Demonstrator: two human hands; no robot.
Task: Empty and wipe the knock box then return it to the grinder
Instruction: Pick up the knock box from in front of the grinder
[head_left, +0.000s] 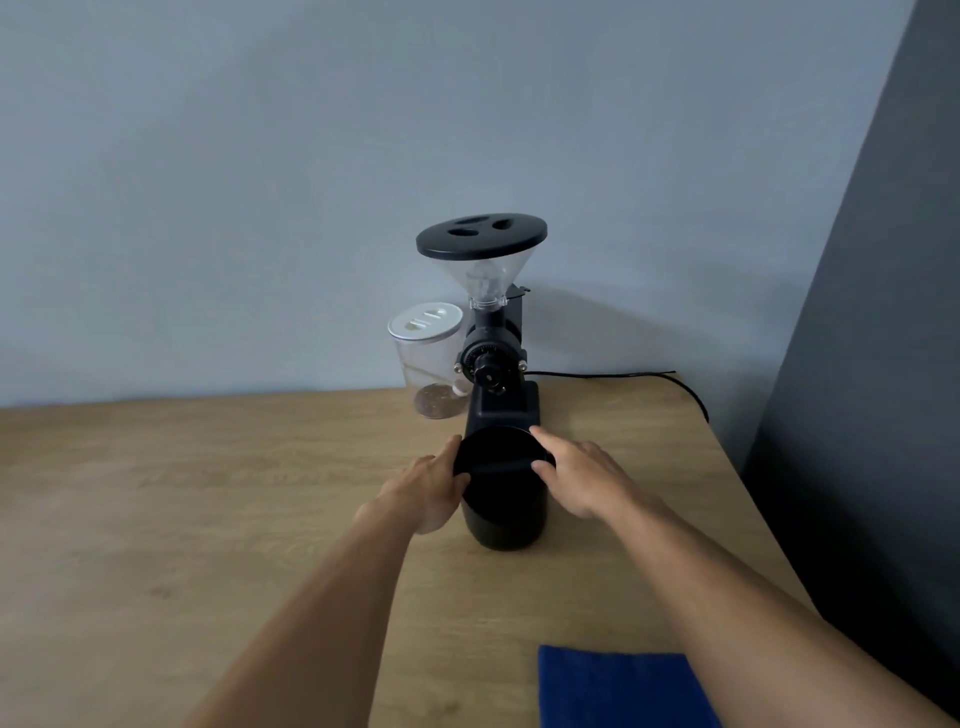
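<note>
Two bare hands flank the black knock box (501, 488), which stands upright on the wooden desk (208, 519) directly in front of the black grinder (493, 374), touching or just short of its base; which one cannot be told. Left hand (428, 488): fingers (451, 451) curved against the box's left wall, thumb at the rim. Right hand (582, 478): fingers (543, 439) spread and only loosely open, tips on the right rim; a firm grasp cannot be told. Inside of the box is dark; a bar crosses its mouth. Grinder carries a clear hopper with black lid (481, 236). A clear jar with white lid (431, 358) stands just left of the grinder. A folded blue cloth (618, 686) lies on the near desk edge, well apart from the box. A black cord (623, 375) runs right from the grinder.
</note>
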